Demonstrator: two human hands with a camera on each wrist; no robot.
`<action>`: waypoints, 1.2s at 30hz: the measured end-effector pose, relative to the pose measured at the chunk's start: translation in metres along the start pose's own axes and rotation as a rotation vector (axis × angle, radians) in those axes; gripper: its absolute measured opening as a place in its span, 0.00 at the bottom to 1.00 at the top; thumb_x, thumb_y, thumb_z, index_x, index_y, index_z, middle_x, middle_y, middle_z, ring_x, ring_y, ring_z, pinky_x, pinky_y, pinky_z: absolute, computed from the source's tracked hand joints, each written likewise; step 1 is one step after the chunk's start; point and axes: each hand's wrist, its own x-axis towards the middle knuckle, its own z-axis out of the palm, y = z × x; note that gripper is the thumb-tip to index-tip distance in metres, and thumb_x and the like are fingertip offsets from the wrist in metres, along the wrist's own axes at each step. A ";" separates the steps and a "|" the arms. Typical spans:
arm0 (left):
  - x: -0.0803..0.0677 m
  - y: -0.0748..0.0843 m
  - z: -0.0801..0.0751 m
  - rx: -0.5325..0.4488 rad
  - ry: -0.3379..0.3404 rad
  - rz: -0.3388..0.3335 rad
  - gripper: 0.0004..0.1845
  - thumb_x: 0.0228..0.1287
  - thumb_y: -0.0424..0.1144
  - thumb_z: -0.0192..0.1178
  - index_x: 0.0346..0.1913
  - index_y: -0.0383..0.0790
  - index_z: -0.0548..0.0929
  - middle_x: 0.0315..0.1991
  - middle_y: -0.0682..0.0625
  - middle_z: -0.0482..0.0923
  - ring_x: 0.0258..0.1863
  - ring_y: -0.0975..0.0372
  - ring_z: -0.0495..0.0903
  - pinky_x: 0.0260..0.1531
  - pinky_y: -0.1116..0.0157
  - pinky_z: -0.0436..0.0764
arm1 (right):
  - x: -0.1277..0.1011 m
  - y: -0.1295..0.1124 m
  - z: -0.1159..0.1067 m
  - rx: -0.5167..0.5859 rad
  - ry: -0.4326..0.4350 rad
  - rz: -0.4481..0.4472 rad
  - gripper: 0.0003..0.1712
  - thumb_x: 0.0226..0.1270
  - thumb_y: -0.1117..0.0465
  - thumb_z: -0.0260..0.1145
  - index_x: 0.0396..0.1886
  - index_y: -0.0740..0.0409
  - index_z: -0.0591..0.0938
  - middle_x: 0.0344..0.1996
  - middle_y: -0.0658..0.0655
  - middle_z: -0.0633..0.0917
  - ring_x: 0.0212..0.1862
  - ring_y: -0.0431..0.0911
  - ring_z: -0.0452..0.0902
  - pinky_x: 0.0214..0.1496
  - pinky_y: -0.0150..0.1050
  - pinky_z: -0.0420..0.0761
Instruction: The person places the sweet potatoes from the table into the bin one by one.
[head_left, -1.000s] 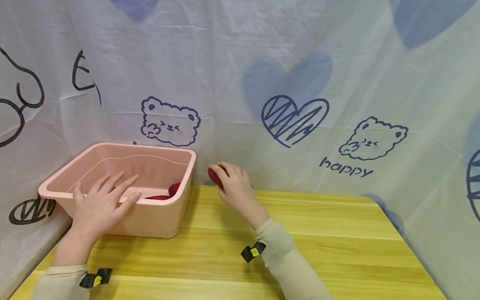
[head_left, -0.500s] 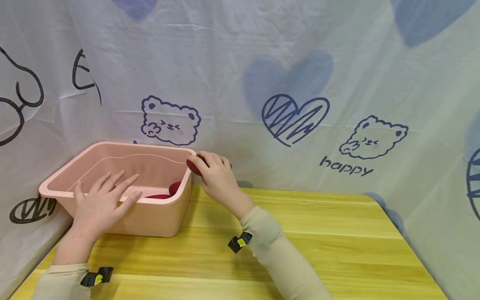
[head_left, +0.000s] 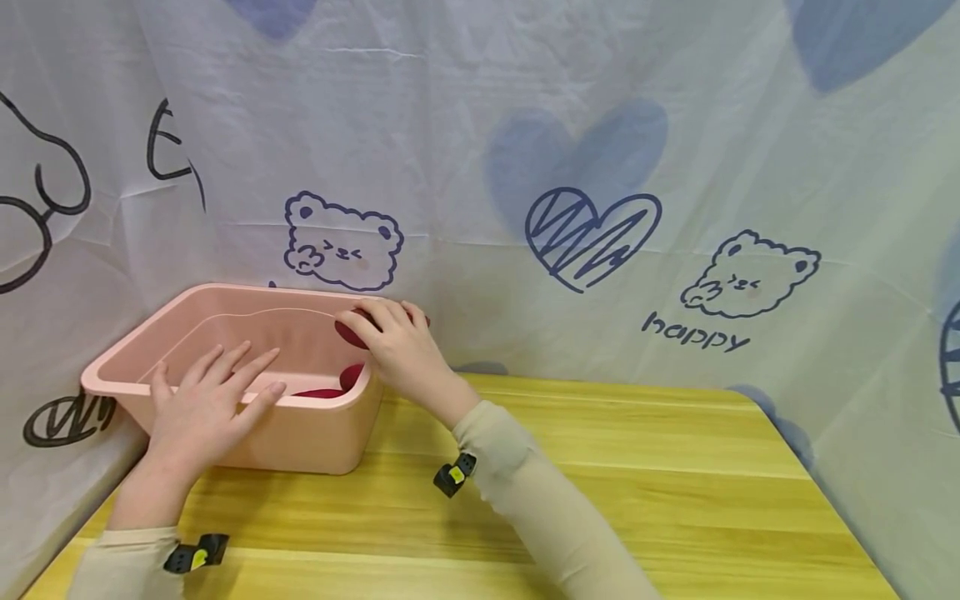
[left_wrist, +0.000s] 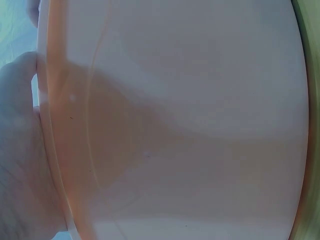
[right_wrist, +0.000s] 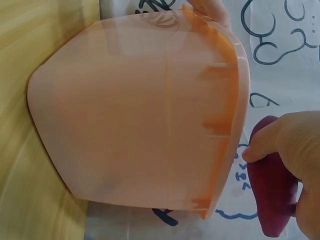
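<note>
A pink plastic bin (head_left: 300, 446) stands at the left of the table. My left hand (head_left: 201, 417) rests on its near rim with the fingers spread; in the left wrist view, that hand (left_wrist: 20, 155) lies along the rim. My right hand (head_left: 411, 357) grips a dark red sweet potato (head_left: 351, 332) over the bin's right rim. The right wrist view shows the sweet potato (right_wrist: 272, 195), long and tapered, between thumb and fingers, above the rim. Inside the bin, two more dark red pieces (head_left: 318, 393) show at the right end, partly hidden by the near wall.
A yellow wood-grain table (head_left: 600, 475) extends to the right of the bin. Behind it hangs a pale sheet (head_left: 465, 167) printed with bears and hearts, close to the bin's back edge.
My right hand has carried the sweet potato left, from beside the bin to over its right rim. The left hand and the bin have stayed in place.
</note>
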 end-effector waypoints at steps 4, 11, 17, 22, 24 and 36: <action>0.000 0.000 0.000 -0.002 -0.001 0.001 0.33 0.70 0.65 0.43 0.72 0.56 0.66 0.72 0.38 0.62 0.70 0.38 0.56 0.64 0.27 0.33 | 0.007 -0.005 0.001 -0.006 -0.047 -0.003 0.31 0.63 0.52 0.68 0.66 0.39 0.72 0.67 0.48 0.72 0.68 0.45 0.65 0.70 0.49 0.66; -0.001 -0.001 0.000 -0.005 0.012 0.010 0.32 0.70 0.65 0.44 0.71 0.56 0.67 0.72 0.38 0.63 0.69 0.38 0.57 0.64 0.27 0.35 | 0.019 -0.014 0.004 0.007 -0.121 -0.016 0.33 0.66 0.63 0.62 0.69 0.39 0.68 0.70 0.48 0.68 0.71 0.45 0.62 0.72 0.50 0.64; -0.001 -0.001 0.001 -0.006 0.019 0.011 0.32 0.70 0.65 0.45 0.71 0.55 0.68 0.71 0.38 0.64 0.69 0.38 0.58 0.63 0.27 0.36 | 0.027 -0.018 0.007 0.032 -0.160 -0.022 0.40 0.59 0.59 0.71 0.70 0.39 0.66 0.71 0.48 0.66 0.71 0.46 0.62 0.72 0.49 0.60; 0.000 -0.001 0.001 -0.005 0.014 0.012 0.32 0.70 0.65 0.45 0.71 0.55 0.67 0.72 0.38 0.63 0.69 0.38 0.57 0.64 0.27 0.35 | 0.031 -0.021 0.012 0.035 -0.142 -0.028 0.36 0.64 0.64 0.64 0.70 0.38 0.66 0.71 0.47 0.67 0.71 0.45 0.61 0.69 0.48 0.62; 0.000 -0.001 0.000 -0.005 0.014 0.011 0.32 0.70 0.65 0.45 0.71 0.55 0.67 0.72 0.38 0.63 0.69 0.38 0.57 0.64 0.27 0.35 | 0.032 -0.022 0.014 0.042 -0.130 -0.033 0.34 0.66 0.65 0.60 0.70 0.38 0.67 0.70 0.47 0.67 0.71 0.45 0.61 0.69 0.49 0.62; 0.000 -0.001 0.000 0.008 0.012 0.011 0.32 0.70 0.65 0.44 0.71 0.55 0.67 0.72 0.38 0.64 0.69 0.38 0.57 0.63 0.26 0.36 | 0.042 -0.025 0.023 0.085 -0.183 -0.015 0.33 0.68 0.64 0.57 0.70 0.37 0.66 0.70 0.47 0.67 0.73 0.44 0.60 0.72 0.51 0.63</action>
